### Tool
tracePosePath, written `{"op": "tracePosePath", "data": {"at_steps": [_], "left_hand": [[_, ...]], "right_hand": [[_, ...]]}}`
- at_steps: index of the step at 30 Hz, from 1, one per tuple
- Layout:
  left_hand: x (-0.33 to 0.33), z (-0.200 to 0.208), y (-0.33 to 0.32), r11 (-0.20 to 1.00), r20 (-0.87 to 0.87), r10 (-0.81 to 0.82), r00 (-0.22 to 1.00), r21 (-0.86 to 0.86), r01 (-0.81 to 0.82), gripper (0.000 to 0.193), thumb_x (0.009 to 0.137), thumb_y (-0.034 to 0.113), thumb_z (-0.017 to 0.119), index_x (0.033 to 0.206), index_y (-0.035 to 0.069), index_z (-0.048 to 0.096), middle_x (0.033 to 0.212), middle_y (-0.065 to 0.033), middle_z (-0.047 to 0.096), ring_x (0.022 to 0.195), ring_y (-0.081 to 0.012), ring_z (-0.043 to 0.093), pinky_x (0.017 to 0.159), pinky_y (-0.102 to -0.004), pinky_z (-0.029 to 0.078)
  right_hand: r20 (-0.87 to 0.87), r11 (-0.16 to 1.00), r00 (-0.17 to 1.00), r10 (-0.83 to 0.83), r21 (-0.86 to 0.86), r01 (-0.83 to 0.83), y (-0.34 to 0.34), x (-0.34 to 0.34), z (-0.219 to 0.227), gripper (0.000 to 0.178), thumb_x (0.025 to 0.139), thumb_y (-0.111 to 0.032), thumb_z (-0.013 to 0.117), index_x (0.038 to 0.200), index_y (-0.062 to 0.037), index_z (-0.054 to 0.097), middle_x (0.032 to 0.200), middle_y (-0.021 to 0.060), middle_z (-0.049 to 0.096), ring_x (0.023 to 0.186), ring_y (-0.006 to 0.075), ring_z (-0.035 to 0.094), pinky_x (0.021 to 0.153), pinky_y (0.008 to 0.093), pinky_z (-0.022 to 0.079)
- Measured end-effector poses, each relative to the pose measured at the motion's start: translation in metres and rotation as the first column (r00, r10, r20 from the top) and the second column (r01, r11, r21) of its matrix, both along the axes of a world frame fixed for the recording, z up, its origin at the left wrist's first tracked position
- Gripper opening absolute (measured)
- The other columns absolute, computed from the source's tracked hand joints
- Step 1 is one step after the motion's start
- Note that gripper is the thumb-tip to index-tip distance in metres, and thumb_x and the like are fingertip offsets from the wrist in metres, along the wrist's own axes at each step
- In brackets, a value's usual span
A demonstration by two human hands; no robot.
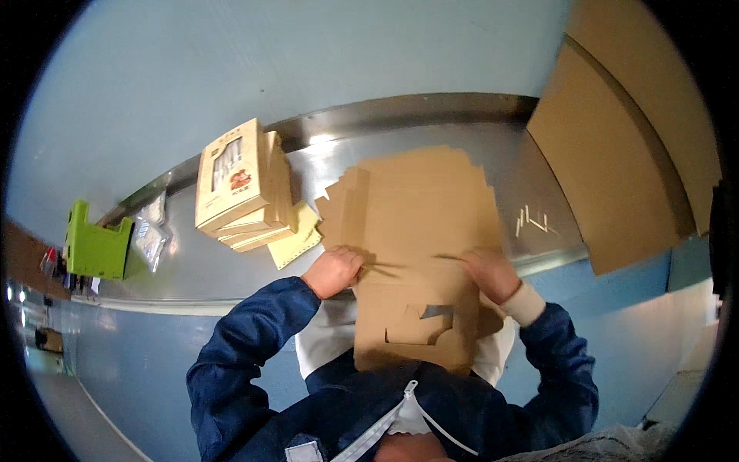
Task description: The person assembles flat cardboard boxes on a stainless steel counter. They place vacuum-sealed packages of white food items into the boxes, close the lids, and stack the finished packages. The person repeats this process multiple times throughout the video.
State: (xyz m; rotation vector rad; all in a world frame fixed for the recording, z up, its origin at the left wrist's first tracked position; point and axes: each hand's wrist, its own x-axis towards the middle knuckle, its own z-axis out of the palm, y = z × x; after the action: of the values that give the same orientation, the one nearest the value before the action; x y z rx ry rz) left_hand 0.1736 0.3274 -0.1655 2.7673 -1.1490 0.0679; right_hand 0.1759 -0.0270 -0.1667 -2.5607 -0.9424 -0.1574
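Note:
A flat brown die-cut cardboard box blank (423, 208) lies across the front edge of the metal table, its near part hanging over my lap. That near panel has a partly cut-out window with a loose flap. My left hand (335, 271) grips the blank's left edge near the slots beside the crease, fingers curled in. On the opposite edge, my right hand (491, 273) holds the board at about the same height, its thumb side by a slot. Some fingertips of both hands are hidden. The side flaps on the left stand slightly bent.
Printed cream boxes (231, 181) are stacked left of the blank, with a yellow notepad (296, 239) beside them. Further left are clear plastic bags (150, 235) and a green plastic holder (98, 242). Large cardboard sheets (608, 162) lean at the right, near thin pale strips (533, 222).

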Motion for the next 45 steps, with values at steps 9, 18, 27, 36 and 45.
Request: {"op": "tracePosePath", "data": {"at_steps": [9,18,27,36,45], "left_hand": [[0.001,-0.031,-0.052,0.988,0.173,0.093,0.981,-0.135,-0.07,0.011,0.079,0.015,0.056,0.083,0.006,0.05,0.084,-0.0103,0.051,0.083,-0.0268,0.052,0.072,-0.0373,0.042],[0.004,-0.03,-0.051,0.992,0.137,0.076,0.988,-0.108,-0.061,0.012,0.076,0.013,0.055,0.084,0.006,0.05,0.085,-0.0099,0.05,0.086,-0.026,0.05,0.074,-0.0366,0.041],[0.007,-0.03,-0.051,0.991,0.141,0.074,0.987,-0.12,-0.057,0.013,0.076,0.012,0.053,0.087,0.005,0.052,0.088,-0.01,0.053,0.088,-0.026,0.051,0.074,-0.0358,0.042],[0.011,-0.033,-0.049,0.989,0.115,0.057,0.992,-0.142,-0.04,0.011,0.078,0.012,0.052,0.087,0.005,0.053,0.088,-0.0084,0.053,0.087,-0.0257,0.052,0.075,-0.0366,0.042],[0.012,-0.023,-0.049,0.993,0.043,0.083,0.996,-0.089,-0.079,0.012,0.078,0.012,0.051,0.088,0.006,0.053,0.09,-0.0084,0.053,0.089,-0.0254,0.051,0.078,-0.0365,0.042]], "right_hand": [[0.101,0.991,0.986,0.131,0.028,-0.134,0.033,0.013,-0.024,0.008,0.079,-0.014,0.052,0.078,-0.0063,0.055,0.079,0.0077,0.051,0.078,0.0244,0.054,0.069,0.0337,0.047],[0.099,0.966,0.964,0.246,-0.101,-0.236,0.034,0.026,-0.02,0.006,0.075,-0.012,0.052,0.076,-0.0075,0.054,0.078,0.0075,0.052,0.078,0.024,0.055,0.07,0.0343,0.047],[0.051,0.95,0.961,0.27,-0.174,-0.258,0.038,0.024,-0.007,0.009,0.073,-0.014,0.052,0.078,-0.0061,0.053,0.08,0.0083,0.053,0.079,0.0249,0.057,0.067,0.0355,0.049],[-0.06,0.958,0.968,0.242,-0.141,-0.248,0.033,0.033,-0.013,0.009,0.08,-0.015,0.048,0.081,-0.0067,0.051,0.081,0.0095,0.052,0.08,0.027,0.056,0.067,0.0385,0.048],[-0.21,0.939,0.931,0.3,-0.11,-0.327,0.029,0.042,-0.011,0.011,0.084,-0.017,0.046,0.084,-0.0078,0.051,0.082,0.0098,0.051,0.08,0.0284,0.055,0.066,0.0403,0.047]]}}
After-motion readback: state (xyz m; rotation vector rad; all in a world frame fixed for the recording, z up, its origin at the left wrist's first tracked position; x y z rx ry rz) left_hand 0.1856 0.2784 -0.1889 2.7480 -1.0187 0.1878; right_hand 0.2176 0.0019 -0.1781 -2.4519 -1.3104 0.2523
